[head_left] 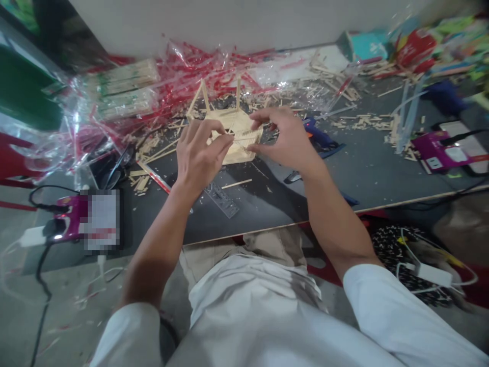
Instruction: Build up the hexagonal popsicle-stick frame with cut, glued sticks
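L hand over the model, grip pinched tog, can't tell if anything's in it, R hand w/ grip apart, stick model on dark surface btwn hands, clear ruler nearby

One view, from the wearer's head, looking forward and steeply down. The shirt is nearest, filling the bottom edge; left hand and right hand sit mid-frame, farther off, over the table.

A pale wall backs the dark table on grey floor.
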Available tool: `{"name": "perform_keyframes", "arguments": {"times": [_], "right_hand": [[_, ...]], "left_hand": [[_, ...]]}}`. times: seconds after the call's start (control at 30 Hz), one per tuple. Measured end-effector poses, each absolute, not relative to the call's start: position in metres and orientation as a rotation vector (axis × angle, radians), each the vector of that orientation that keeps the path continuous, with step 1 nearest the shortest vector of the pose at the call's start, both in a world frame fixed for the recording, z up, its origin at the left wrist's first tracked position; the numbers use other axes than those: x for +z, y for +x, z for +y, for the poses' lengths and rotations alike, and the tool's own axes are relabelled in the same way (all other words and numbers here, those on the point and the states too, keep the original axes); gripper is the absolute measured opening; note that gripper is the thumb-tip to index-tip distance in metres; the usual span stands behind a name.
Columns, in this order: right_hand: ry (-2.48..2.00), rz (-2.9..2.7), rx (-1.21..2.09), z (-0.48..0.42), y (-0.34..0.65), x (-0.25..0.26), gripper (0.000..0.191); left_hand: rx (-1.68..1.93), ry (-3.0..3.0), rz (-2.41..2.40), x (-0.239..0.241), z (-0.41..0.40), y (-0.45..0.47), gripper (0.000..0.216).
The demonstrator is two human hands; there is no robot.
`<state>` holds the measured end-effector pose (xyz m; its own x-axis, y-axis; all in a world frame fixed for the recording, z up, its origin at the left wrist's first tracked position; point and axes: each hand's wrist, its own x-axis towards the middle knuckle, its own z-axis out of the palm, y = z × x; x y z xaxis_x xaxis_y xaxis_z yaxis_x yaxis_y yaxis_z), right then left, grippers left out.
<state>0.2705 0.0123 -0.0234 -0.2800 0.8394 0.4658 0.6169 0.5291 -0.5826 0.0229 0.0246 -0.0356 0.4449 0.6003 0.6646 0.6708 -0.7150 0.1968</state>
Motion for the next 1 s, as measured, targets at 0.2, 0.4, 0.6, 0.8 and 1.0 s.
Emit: {"name": "perform_keyframes", "arguments": {"times": [0.2, 0.4, 0.6, 0.8, 1.0], "right_hand": [[-1.222, -1.941, 0.574, 0.0153, 0.2775, -0.0244, 0.037], [-1.231, -1.903, 0.600, 0.0157, 0.2749, -0.0237, 0.032], [-1.178, -1.895, 0.597, 0.0178, 0.2757, -0.0267, 0.032], [-1.172, -1.897, 0.590, 0.0173, 0.2751, -0.0252, 0.031], [-1.196, -1.911, 0.570, 0.0165, 0.2756, -0.0261, 0.031]], "left_hand": [[-1.116, -2.605, -1.197, -0.0335, 0.0228, 0.0236, 0.021], [-1.126, -2.575, -1.173, -0.0315, 0.0213, 0.0247, 0.021], [-1.157, -2.566, -1.174, -0.0345, 0.0219, 0.0263, 0.023], [-1.153, -2.613, -1.170, -0.0402, 0.0258, 0.0234, 0.026], [-1.141, -2.602, -1.188, -0.0397, 0.0258, 0.0235, 0.026]]}}
